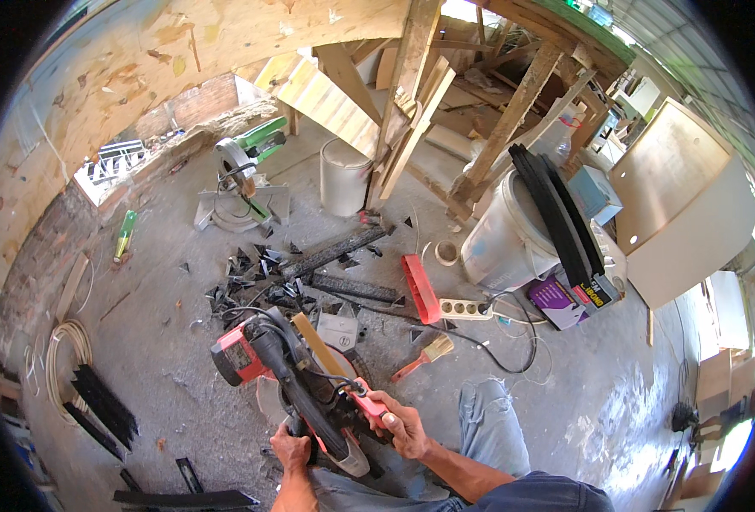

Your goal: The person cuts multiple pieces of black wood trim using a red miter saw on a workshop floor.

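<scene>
One saw (301,397): red and black, on the floor (181,414) close by the person's jeans (493,418).
Right hand (401,424): grip wrapped round the saw's red handle (369,404).
Left hand (291,448): low at the saw's near side, fingers curled; cannot tell whether this grip pinches anything.
Beyond the saw: heaped black offcuts (262,275), with dark strips (335,252) lying among them.
Right of the saw: brush (423,357), red channel (420,288) and power strip (465,309).
Bucket (505,235): white, long black strips (557,209) across its top, purple box (558,299) just beside.
Far side: green saw (241,183).
Left floor: coiled cable (69,344), bristly pieces (104,401) near it.
</scene>
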A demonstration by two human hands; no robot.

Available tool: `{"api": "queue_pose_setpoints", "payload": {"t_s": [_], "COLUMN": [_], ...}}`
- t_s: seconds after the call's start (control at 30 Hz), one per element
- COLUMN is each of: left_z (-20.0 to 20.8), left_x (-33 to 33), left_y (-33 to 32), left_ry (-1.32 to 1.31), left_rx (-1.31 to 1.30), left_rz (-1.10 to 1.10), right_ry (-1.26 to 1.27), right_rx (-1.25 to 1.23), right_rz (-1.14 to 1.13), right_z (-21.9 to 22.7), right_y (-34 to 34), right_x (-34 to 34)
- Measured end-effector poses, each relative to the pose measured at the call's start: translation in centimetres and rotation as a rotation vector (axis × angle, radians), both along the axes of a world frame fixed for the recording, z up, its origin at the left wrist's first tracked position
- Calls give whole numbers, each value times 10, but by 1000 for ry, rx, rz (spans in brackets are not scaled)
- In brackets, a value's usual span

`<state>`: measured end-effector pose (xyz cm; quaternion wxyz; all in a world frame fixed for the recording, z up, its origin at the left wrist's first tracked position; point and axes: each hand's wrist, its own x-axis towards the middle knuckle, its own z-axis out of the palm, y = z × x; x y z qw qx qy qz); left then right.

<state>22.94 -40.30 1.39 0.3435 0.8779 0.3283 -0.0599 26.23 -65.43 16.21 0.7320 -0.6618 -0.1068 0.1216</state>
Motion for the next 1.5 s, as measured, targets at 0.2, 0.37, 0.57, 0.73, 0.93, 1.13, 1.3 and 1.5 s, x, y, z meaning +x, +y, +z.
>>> {"api": "queue_pose_setpoints", "payload": {"t_s": [0.2, 0.37, 0.57, 0.73, 0.93, 1.13, 1.3, 1.5], "left_z": [-16, 0, 8, 5, 0, 4, -7, 10], "left_x": [-6, -1, 1, 1, -1, -1, -3, 1], "left_y": [8, -1, 1, 1, 0, -1, 3, -1], "left_ry": [-48, 13, 30, 70, 12, -10, -57, -43], "left_rx": [-37, -4, -21, 35, 14, 3, 55, -44], "left_rz": [22, 19, -11, -22, -27, -17, -27, -5], "right_ry": [5, 3, -24, -39, -51, -44, -55, -64], "right_rx": [33, 51, 44, 39, 38, 36, 24, 22], "right_rz": [10, -4, -3, -5, -23, -12, -19, -31], "right_z": [3, 2, -5, -4, -11, -9, -13, -8], "right_y": [5, 2, 1, 1, -1, 0, 0, 0], "right_x": [2, 0, -1, 0, -3, -1, -3, -2]}}
